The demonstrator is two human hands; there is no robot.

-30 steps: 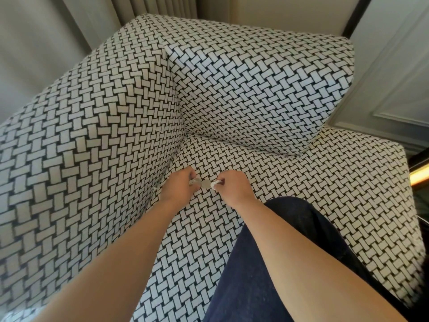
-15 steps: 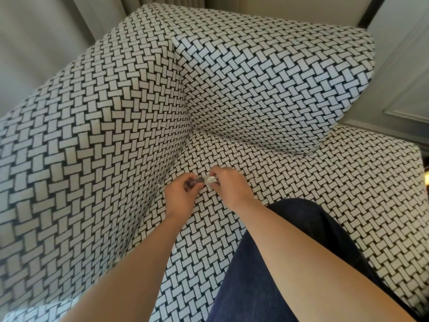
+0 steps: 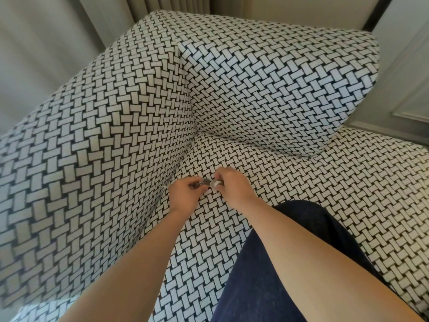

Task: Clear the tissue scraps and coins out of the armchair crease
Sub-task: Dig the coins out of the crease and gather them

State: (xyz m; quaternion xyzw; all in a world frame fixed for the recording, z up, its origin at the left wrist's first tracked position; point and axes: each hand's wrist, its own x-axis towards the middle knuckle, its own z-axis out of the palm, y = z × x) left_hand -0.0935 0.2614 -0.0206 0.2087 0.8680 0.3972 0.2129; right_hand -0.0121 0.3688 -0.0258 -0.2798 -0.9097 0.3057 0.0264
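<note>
My left hand (image 3: 185,194) and my right hand (image 3: 232,185) meet fingertip to fingertip just above the armchair seat (image 3: 301,187), beside the crease (image 3: 178,163) where the left armrest meets the seat. A small silver coin (image 3: 205,181) is pinched in my left fingers. Between my right fingers is a small whitish piece (image 3: 215,183); whether it is a coin or a tissue scrap I cannot tell. The two pieces touch. A tiny white speck (image 3: 165,186) sits at the crease, left of my left hand.
The armchair has a black-and-white woven pattern, with a tall left armrest (image 3: 92,159) and a back cushion (image 3: 278,89). My leg in dark blue trousers (image 3: 278,263) lies on the seat. Curtains (image 3: 46,54) hang at the left, a panelled wall (image 3: 406,89) at the right.
My fingertips have come together, so the two small pieces now touch. The hands stay at about the same spot by the crease.
</note>
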